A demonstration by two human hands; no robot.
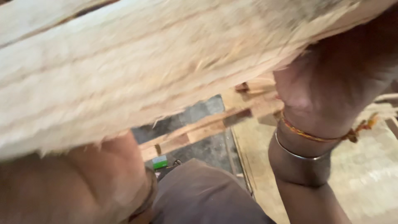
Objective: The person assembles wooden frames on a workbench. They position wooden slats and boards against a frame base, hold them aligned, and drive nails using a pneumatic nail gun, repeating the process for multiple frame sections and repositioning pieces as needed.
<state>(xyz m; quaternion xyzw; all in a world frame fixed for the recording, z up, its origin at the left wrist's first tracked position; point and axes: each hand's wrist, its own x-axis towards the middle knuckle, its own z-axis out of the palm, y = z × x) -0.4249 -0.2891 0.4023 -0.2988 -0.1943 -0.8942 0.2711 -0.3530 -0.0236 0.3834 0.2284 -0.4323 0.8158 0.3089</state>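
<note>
A wide, rough-sawn pale wooden plank [137,70] fills the upper part of the head view, raised close to the camera and blurred, with splintered fibres along its lower edge. My right hand [327,83] grips its lower edge on the right; the wrist wears a thread band and a metal bangle. My left hand [83,182] is under the plank at lower left, mostly hidden by it, and seems to support it from below.
Below lie a wooden frame of slats [199,130] on a dark grey floor [207,112], a flat board surface [365,174] at right, and a small green and white object [159,161]. My grey-clad knee [203,195] is at the bottom.
</note>
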